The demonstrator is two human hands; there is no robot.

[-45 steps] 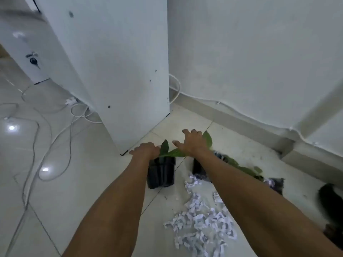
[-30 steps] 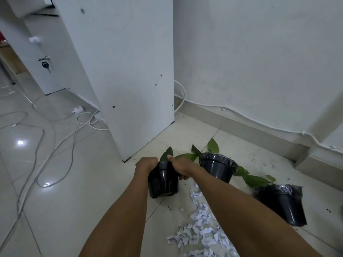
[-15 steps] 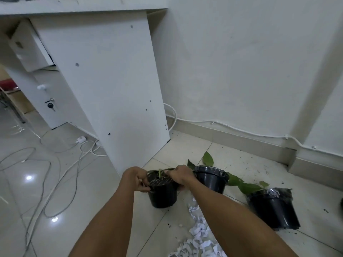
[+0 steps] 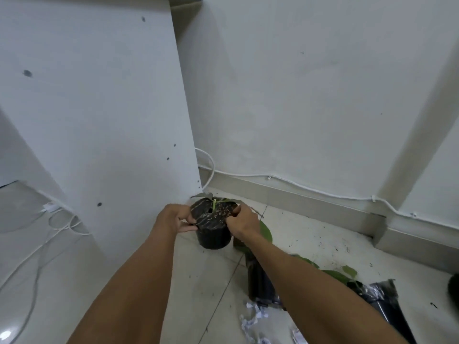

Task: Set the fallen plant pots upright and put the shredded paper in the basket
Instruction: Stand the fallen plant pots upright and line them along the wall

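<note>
**A:** what've you got on the feed right now?

**B:** Nearest to me, bottom right, a few scraps of shredded paper (image 4: pixel 253 321) on the floor tiles (image 4: pixel 198 294). Just past that there's a black pot (image 4: pixel 260 279) mostly hidden behind my right forearm, and another black pot (image 4: pixel 382 306) further right with its crinkly plastic top tipped my way. Big green leaves (image 4: pixel 332 274) lie on the tiles between them. Can't say from here whether either one is standing or lying down.

**A:** and the hands?

**B:** Both on the small pot (image 4: pixel 213 234) in the middle. Left hand (image 4: pixel 175 219) is pinching the rim on the left side, fingers curled shut on it. Right hand (image 4: pixel 244 223) is wrapped over the right edge of the rim. The pot is upright, soil on top, little green stem (image 4: pixel 214 203) poking out. Whether its base is touching the floor, I can't tell.

**A:** where is it in the room?

**B:** Right by the corner of the white cabinet panel (image 4: pixel 99 120), near the wall (image 4: pixel 310 95). A white cable (image 4: pixel 298 185) runs along above the skirting, and more cables (image 4: pixel 62 224) are looped on the floor to the left. No basket in shot.
</note>
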